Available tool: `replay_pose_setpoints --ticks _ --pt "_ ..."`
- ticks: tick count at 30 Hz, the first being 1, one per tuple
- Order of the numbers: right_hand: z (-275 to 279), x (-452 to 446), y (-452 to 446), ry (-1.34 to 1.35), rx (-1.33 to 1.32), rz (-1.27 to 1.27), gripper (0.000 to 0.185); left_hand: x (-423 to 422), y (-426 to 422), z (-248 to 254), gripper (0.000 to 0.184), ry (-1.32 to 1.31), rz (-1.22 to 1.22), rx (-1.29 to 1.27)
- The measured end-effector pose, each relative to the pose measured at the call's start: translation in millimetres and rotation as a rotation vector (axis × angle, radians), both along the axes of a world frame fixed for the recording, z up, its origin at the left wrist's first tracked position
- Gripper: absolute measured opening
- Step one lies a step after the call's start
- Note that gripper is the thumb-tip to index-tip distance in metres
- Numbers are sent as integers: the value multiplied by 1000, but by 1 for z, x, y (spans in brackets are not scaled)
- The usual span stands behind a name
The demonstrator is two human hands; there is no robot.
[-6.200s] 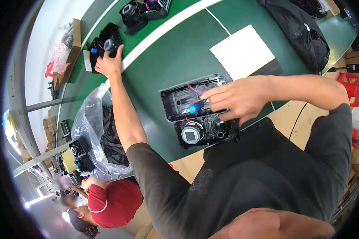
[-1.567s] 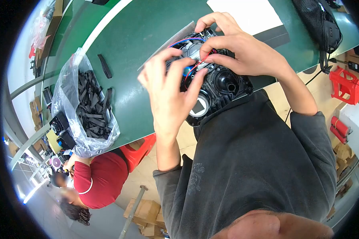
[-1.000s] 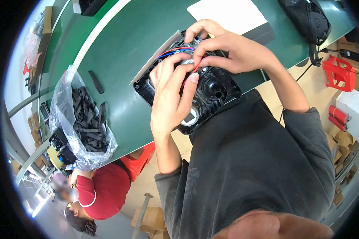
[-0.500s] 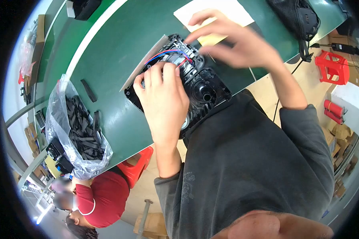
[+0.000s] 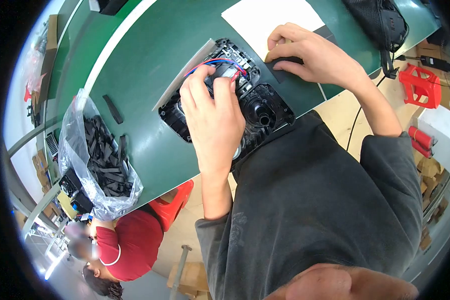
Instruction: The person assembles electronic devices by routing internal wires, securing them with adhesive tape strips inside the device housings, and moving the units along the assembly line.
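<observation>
An opened black plastic housing (image 5: 277, 107) lies on the green table, with a round dark fitting and grey inner parts showing. Red and blue wires (image 5: 220, 61) arch across its upper part. My left hand (image 5: 212, 115) is over the middle of the housing, its fingers bent down and closed on it near the wires; the fingertips are partly hidden. To the right, my right hand (image 5: 310, 56) is closed in a pinch at the edge of a white sheet (image 5: 257, 22). A black strip (image 5: 288, 60) shows between its thumb and fingers.
Left of the housing stands an open clear plastic bag (image 5: 70, 135) of black strips; a loose strip (image 5: 113, 109) lies near it. A black mesh bag (image 5: 367, 22) is at the upper right. A person in a red shirt (image 5: 137, 245) sits beyond the table edge, near red stools (image 5: 420, 86).
My right hand has moved from above the housing's edge to the right and down, and its spread fingers have closed. My left hand has shifted slightly on the housing.
</observation>
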State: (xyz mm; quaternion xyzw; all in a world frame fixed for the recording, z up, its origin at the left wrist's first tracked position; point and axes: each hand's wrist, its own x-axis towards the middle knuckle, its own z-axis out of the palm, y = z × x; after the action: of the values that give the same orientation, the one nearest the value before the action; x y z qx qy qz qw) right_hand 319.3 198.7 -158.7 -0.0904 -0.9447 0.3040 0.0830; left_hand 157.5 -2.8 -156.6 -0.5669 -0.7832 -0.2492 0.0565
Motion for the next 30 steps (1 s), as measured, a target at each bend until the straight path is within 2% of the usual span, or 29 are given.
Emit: replay_pose_setpoints --ticks 4,7,10,14,15,18,20,23,27,28,30 --pt "9 -3 -1 -53 20 20 22 -4 -3 -3 13 36 -24 51" --pt "10 -2 -3 -38 11 19 23 -8 0 -4 14 12 -141 71" --pt "11 -1 -9 -12 14 -12 25 -16 -1 -8 16 -55 -206 -9" --pt "3 1 -13 46 76 -87 23 -15 5 -1 15 2 -151 95" --pt "4 1 -11 38 61 -60 22 -12 2 0 15 97 -103 120" --pt "6 4 -6 28 29 -9 19 -14 -4 1 14 19 -115 -11" --pt "5 3 -3 45 19 0 15 -18 0 -2 9 -28 -138 11" --pt "11 6 2 -32 -253 -100 12 -18 1 -4 8 -139 -141 14" --pt "9 2 6 96 -469 -230 12 -20 0 -6 18 -351 -145 24" --pt "12 -2 3 136 -389 -177 13 -21 0 -4 21 -394 -143 6" --pt "17 -14 -8 216 -229 -67 15 -23 -1 -1 15 -508 -145 -13"
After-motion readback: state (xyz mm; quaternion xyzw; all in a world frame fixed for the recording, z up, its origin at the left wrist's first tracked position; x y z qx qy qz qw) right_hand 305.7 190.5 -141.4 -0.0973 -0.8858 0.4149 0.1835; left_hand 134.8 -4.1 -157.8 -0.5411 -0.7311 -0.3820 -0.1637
